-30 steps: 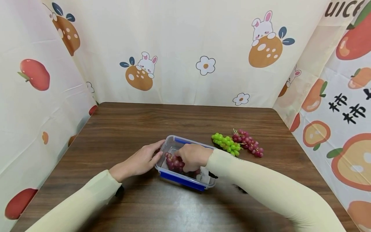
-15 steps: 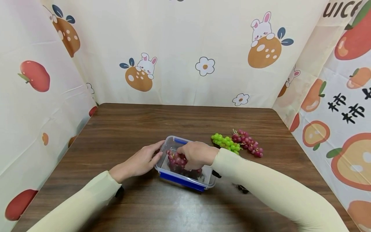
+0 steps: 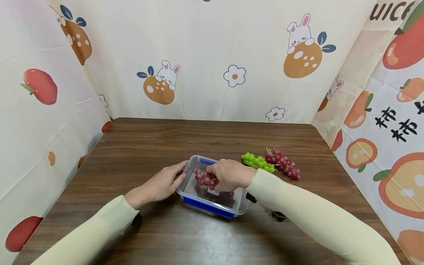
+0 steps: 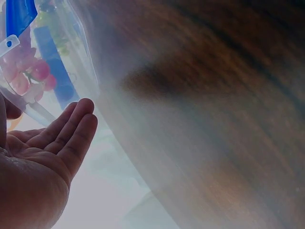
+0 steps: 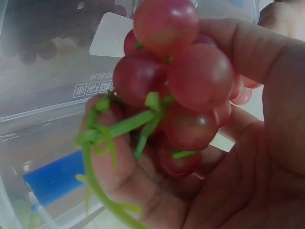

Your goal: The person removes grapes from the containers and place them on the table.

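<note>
My right hand (image 3: 229, 174) grips a bunch of red grapes (image 3: 206, 179) over the inside of a clear plastic container (image 3: 191, 190) with blue latches. In the right wrist view, the fingers and thumb curl round the grapes (image 5: 200, 76), and a green stem (image 5: 102, 191) sticks out below them. The container floor with its white label shows behind the bunch. My left hand (image 3: 162, 182) rests against the container's left end. In the left wrist view, that hand's fingers (image 4: 78, 138) lie straight near the container's wall (image 4: 88, 62).
Right of the container lie a bunch of green grapes (image 3: 256, 162) and another red bunch (image 3: 284, 163). A small dark tangled thing (image 3: 277, 215) is on the wooden table (image 3: 149, 143) beside my right sleeve. A printed curtain (image 3: 202, 73) stands behind the table.
My right hand has shifted right and slightly away with the red grapes, which appear to have risen from the container floor, uncovering the white label. The left hand and container have stayed put.
</note>
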A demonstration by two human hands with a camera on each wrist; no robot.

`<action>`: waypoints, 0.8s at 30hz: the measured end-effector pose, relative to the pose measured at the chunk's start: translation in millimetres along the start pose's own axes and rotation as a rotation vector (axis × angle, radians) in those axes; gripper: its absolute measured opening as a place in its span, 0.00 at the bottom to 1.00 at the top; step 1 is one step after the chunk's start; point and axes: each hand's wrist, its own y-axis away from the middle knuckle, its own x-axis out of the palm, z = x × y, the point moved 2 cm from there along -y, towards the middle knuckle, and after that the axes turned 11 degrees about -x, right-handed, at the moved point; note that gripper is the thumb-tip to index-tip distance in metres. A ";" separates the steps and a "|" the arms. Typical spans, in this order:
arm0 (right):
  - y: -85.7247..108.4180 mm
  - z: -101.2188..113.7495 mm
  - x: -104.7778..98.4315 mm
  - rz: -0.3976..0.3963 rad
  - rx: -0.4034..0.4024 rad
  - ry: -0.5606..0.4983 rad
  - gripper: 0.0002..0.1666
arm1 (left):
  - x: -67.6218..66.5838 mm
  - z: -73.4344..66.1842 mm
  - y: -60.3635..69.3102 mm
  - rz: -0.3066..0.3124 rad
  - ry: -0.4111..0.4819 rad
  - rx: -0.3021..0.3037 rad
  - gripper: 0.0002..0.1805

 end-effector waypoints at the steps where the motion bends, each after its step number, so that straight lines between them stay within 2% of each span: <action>1: 0.5 -0.1 -0.1 -0.001 0.001 -0.002 0.16 | 0.0 -0.1 0.0 -0.001 -0.001 0.001 0.29; 12: 8.7 -0.8 -6.0 -0.025 0.018 -0.034 0.18 | 0.4 -0.6 0.6 0.004 0.005 -0.001 0.29; 24: 19.0 -2.5 -13.3 -0.065 0.014 -0.027 0.15 | 1.9 -0.3 0.3 -0.010 0.007 0.006 0.28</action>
